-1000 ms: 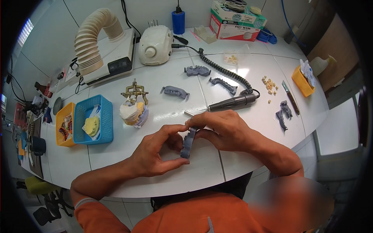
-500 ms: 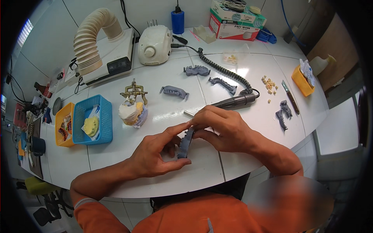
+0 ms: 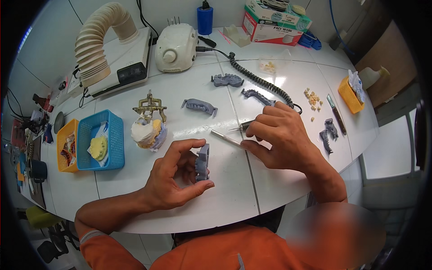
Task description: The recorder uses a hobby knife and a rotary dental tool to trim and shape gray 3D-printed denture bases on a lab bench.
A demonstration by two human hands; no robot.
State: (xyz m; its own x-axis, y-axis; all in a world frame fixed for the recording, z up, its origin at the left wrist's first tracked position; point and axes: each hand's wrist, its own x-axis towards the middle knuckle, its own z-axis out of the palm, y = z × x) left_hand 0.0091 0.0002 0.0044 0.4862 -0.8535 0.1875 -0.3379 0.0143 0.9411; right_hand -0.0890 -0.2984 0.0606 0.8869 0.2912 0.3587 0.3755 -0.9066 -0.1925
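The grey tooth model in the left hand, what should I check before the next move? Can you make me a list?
1. Grey tooth model held at both ends: ok, between thumb and index finger of the left hand.
2. Right hand away from the model: ok, apart from it.
3. Right hand gripping the black handpiece: cannot tell, the hand covers most of it.
4. Handpiece spinning or stopped: cannot tell.
5. Silver rod clear of the right hand: not ok, its end is at the thumb.
6. Knife away from both hands: ok.
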